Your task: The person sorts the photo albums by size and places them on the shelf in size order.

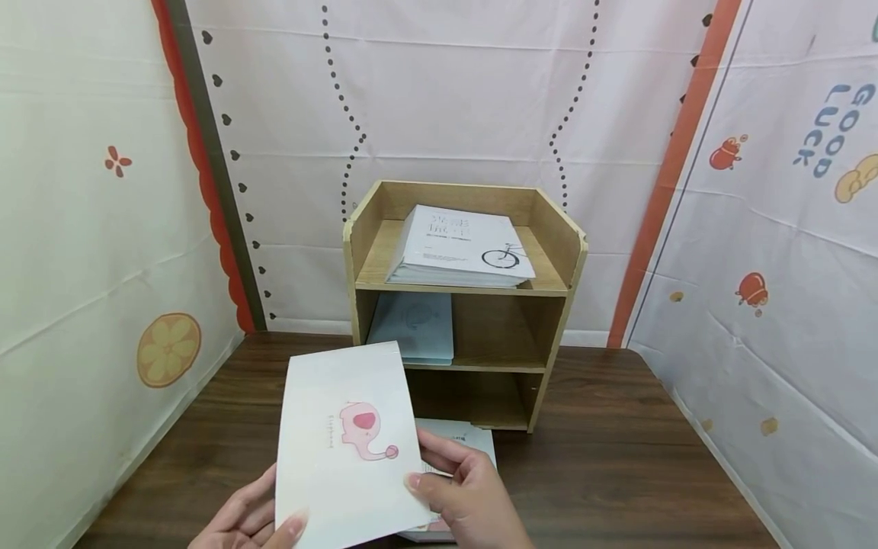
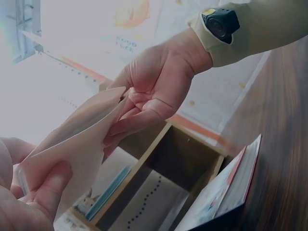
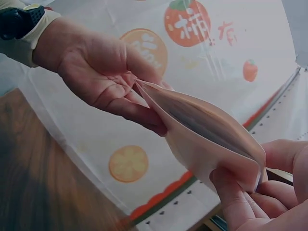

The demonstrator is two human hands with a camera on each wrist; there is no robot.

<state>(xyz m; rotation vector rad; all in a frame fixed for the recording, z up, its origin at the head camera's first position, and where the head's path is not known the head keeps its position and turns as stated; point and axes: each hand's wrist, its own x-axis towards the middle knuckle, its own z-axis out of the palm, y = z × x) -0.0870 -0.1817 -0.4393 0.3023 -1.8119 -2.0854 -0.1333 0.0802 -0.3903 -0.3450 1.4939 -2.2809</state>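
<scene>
Both hands hold a thin white notebook with a pink elephant on its cover, above the table's front. My left hand pinches its lower left edge, thumb on the cover. On the opposite edge, my right hand grips it with the thumb on top and fingers beneath. In the left wrist view the notebook bows, its edges parted slightly. The right wrist view also shows this gap in the notebook. Partly hidden under it, a pile of books lies on the table.
A wooden shelf stands at the table's back. Its top level bears a stack of white books with a bicycle picture. Pale blue notebooks lie left on the middle level. Printed cloth hangs behind and on both sides of the dark table.
</scene>
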